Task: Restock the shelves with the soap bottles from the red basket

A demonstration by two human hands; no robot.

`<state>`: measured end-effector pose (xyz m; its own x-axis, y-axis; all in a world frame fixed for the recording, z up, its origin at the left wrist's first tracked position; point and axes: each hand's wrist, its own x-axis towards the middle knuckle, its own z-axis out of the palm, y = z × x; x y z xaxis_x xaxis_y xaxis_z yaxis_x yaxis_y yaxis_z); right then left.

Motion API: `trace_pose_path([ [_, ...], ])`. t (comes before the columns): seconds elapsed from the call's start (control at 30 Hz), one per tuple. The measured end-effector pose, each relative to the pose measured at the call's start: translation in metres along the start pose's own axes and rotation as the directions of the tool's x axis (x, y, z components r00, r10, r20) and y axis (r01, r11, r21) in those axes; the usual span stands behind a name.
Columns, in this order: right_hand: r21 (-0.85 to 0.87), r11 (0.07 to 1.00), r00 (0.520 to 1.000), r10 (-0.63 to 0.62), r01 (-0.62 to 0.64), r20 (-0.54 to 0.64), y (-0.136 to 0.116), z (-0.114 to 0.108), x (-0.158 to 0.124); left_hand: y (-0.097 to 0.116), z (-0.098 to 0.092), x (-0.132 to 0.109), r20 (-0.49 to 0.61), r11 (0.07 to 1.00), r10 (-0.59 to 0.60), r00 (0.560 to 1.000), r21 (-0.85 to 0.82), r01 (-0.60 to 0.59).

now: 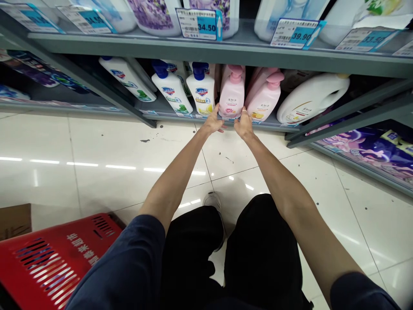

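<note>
On the bottom shelf stands a pink pump bottle point(231, 97) with a flower on its label. My left hand point(213, 123) is at its lower left side, and my right hand point(244, 125) is at its lower right side with a ring on one finger. Both hands grip the bottle's base between them, though some fingertips are hidden. Just right of it leans another pink pump bottle point(263, 101) with an orange fruit label. To the left are white pump bottles with blue tops, the nearest being a lemon-labelled bottle point(200, 90).
Above runs a shelf edge point(206, 52) with price tags and larger bottles. A white handled jug point(311, 99) lies tilted at right. A red shopping basket point(64, 249) is on the tiled floor at lower left, near a cardboard box point(15, 221). Shelf dividers point(112, 97) flank the bay.
</note>
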<state>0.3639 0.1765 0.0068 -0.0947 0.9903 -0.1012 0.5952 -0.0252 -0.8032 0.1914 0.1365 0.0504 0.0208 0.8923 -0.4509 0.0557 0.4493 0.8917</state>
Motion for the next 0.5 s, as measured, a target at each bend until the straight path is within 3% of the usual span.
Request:
trace_pose_path([
  [0.5, 0.051, 0.998, 1.0, -0.024, 0.024, -0.014, 0.011, 0.007, -0.002, 0.0, -0.001, 0.002, -0.031, 1.0, 0.011, 0.999, 0.004, -0.011],
])
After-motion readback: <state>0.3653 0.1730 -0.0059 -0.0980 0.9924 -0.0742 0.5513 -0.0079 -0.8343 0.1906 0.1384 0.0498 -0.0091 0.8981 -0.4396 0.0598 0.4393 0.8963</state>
